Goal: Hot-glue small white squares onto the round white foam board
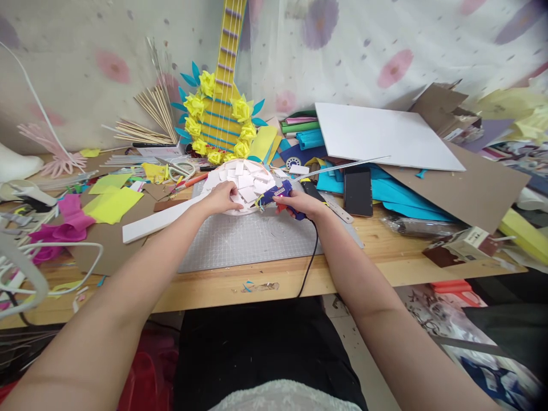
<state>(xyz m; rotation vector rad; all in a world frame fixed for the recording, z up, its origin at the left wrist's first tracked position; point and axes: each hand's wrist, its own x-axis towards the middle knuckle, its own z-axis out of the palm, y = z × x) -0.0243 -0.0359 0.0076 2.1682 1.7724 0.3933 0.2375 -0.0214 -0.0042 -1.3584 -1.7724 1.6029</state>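
In my right hand (297, 202) is a blue hot glue gun (274, 194), its nozzle pointing left and a long clear glue stick (342, 168) jutting from its back. The nozzle sits by the right edge of a round white piece (246, 181) covered with overlapping white rectangular chips. My left hand (223, 198) rests at the left side of that round piece, fingers curled towards the thumb; whatever lies between them is too small to make out. Under both hands lies a grey gridded cutting mat (240, 245). The gun's black cord (310, 265) hangs over the table's front edge.
Left of the mat are a white foam strip (160, 220), scissors (180, 168) and yellow paper (113, 208). A yellow flower-trimmed guitar model (222, 123) stands behind. To the right lie a phone (358, 191), a steel ruler (337, 208), a white board (385, 134) and brown cardboard (466, 177).
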